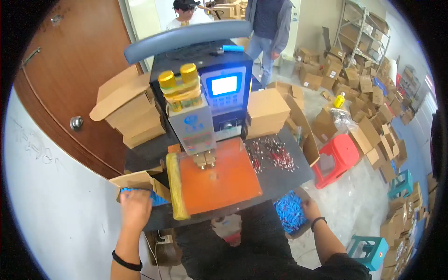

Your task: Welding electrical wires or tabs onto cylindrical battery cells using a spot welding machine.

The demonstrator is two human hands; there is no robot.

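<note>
My left hand (136, 210) reaches down into a small open cardboard box (161, 187) at the table's left edge. Its fingers are curled among blue cylinders (157, 199) that look like battery cells; what they hold is hidden. My right hand (310, 211) is low on the right, at the side of a container heaped with more blue cylinders (289, 213). Those fingers are closed too, on something too small to make out. Between my hands lies an orange mat (219, 179), under the brass tips (204, 160) of a bench machine (191, 126).
The machine's lit screen (224, 85) faces me. Small red-and-silver parts (278, 154) lie on the black tabletop's right side. A yellow-wrapped bar (174, 186) edges the mat. A red stool (337, 156), cardboard boxes (268, 112) and a standing person (269, 28) are beyond.
</note>
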